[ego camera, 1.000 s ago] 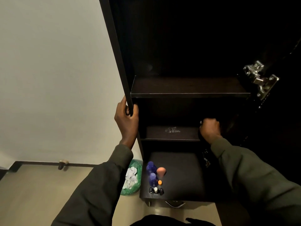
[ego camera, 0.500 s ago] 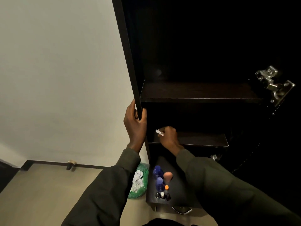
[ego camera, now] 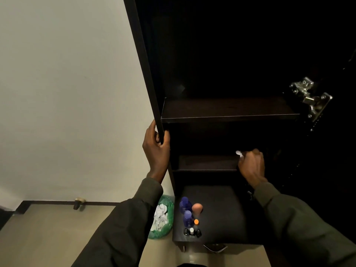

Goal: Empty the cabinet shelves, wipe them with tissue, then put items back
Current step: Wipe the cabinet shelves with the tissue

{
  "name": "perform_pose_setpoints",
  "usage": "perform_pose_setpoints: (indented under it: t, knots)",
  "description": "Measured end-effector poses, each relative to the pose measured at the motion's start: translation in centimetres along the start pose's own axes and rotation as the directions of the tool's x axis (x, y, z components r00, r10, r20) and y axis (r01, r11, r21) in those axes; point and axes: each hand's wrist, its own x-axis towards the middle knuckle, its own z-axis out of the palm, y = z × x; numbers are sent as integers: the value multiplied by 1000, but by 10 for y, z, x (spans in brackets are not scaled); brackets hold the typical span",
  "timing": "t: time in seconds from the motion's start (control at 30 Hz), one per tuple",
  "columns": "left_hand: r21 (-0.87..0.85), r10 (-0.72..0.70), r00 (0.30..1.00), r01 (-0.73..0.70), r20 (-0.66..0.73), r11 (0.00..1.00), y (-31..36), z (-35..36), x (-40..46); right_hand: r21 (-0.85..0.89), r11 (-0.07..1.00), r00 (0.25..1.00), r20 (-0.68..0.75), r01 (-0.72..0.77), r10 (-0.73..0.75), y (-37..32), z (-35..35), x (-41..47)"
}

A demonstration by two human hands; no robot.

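The dark cabinet stands open with two bare shelves, an upper shelf (ego camera: 229,110) and a lower shelf (ego camera: 206,162). My left hand (ego camera: 157,151) grips the front edge of the cabinet's left side panel (ego camera: 142,54). My right hand (ego camera: 251,165) holds a small white tissue (ego camera: 238,152) against the right part of the lower shelf. Below, on the low dark surface (ego camera: 221,214), stand two blue bottles (ego camera: 185,204), a peach sponge (ego camera: 197,208), an orange-capped item (ego camera: 196,221) and small dark bottles (ego camera: 192,232).
A green bin (ego camera: 163,218) with crumpled white tissues sits on the floor left of the cabinet. A metal hinge (ego camera: 310,99) sticks out at the right on the open door. A white wall is on the left, with a door stop (ego camera: 79,202) at the skirting.
My right hand has moved with the tissue from the left end of the lower shelf to its right part. My left hand keeps its grip on the side panel.
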Motion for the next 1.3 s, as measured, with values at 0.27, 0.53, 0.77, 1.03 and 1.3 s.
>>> perform_pose_setpoints:
  t: [0.27,0.53,0.77,1.03,1.3]
  knots:
    - [11,1,1000,-1,12,1000,1,1,0,56,958,953,104,280,-285,-77,26,-40]
    - [37,30,996,-33,86,999,4,-9,2,298,811,779,249,503,-575,-138,46,-58]
    - [25,7,996,-9,94,1000,5,-9,2,311,816,782,260,487,-566,-155,29,-34]
    - [24,5,995,-7,104,1000,3,-11,3,232,820,753,325,523,-572,-167,41,-30]
    - [58,-14,996,9,87,998,-2,-8,4,204,833,752,358,515,-553,-170,63,-40]
